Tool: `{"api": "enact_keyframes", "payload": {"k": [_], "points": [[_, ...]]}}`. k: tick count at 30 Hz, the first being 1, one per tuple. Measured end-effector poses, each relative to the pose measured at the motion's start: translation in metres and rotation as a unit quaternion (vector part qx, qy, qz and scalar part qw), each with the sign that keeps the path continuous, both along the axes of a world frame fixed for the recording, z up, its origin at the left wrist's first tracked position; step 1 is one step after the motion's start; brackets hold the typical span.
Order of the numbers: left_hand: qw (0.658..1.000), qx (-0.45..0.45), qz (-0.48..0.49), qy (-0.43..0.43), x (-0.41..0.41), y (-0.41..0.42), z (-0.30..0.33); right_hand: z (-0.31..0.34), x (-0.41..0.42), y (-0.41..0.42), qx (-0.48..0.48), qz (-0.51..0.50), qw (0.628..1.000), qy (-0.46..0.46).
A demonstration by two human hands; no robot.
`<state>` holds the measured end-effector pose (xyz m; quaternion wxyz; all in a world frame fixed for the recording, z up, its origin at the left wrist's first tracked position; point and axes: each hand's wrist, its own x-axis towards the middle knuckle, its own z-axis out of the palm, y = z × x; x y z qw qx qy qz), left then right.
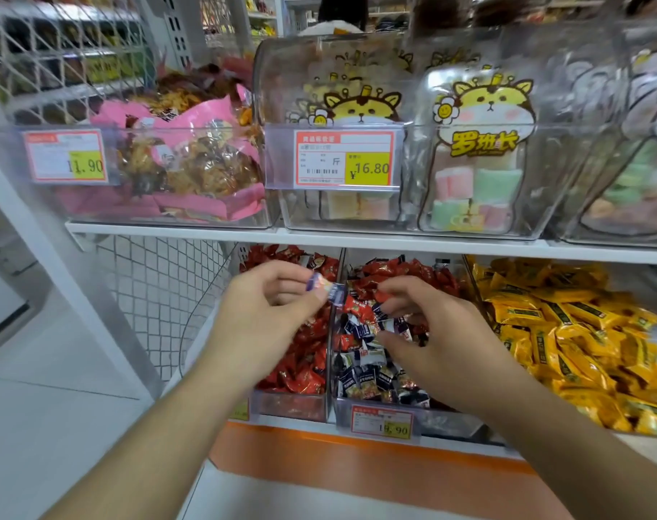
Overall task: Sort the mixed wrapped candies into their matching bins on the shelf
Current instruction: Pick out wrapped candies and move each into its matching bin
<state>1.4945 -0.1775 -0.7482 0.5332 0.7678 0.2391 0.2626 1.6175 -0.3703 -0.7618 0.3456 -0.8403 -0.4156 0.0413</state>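
Purple and white foil shows between the thumb and forefinger of my left hand (270, 305): I pinch one small wrapped candy (328, 289) there, held up over the divider between the red-candy bin (289, 405) and the mixed bin (405, 416). The other fingers (281, 273) of that hand curl loosely behind it.

My right hand (443, 332) is down in the mixed bin, fingers bent and a little apart, fingertips touching the heap of dark blue and red wrapped candies (368, 354). A red wrapper (381, 295) sits right at my forefinger and thumb; I think I am nipping it, but the blur makes that hard to tell for sure.

To the right lies a bin of yellow packets (567, 332). A price label (381, 422) hangs on the front of the mixed bin. All three bins sit on the lower shelf, above an orange base strip (357, 456).

On the white shelf (357, 238) above stand clear tubs: one with pink snack bags (191, 170), one with cartoon-printed marshmallow bags (480, 152) and a yellow price tag (343, 159). White wire mesh (158, 290) closes the shelf's left side, with pale floor (38, 425) below.
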Motion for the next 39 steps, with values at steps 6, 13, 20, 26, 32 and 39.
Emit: {"api": "enact_keyframes", "payload": {"k": [6,13,20,26,32,39], "points": [[0.997,-0.026,-0.075,0.003,0.014,-0.048,-0.001,0.003,-0.004,-0.001,0.024,0.006,0.995,-0.102],[0.991,0.114,0.021,0.068,0.010,0.004,-0.022,-0.005,0.009,-0.011,-0.127,-0.047,0.990,-0.040],[0.938,0.256,0.070,0.222,0.004,0.070,-0.060,-0.009,0.011,-0.006,-0.110,-0.059,0.992,-0.029],[0.915,0.282,0.039,0.285,0.011,0.085,-0.079,-0.012,0.012,0.000,-0.119,-0.056,0.991,-0.023],[0.930,0.246,0.038,0.269,0.014,0.087,-0.082,-0.013,0.012,0.003,-0.135,-0.050,0.989,-0.020],[0.947,0.237,0.104,0.189,0.008,0.076,-0.071,-0.011,0.009,0.001,-0.135,-0.050,0.990,-0.013]]}}
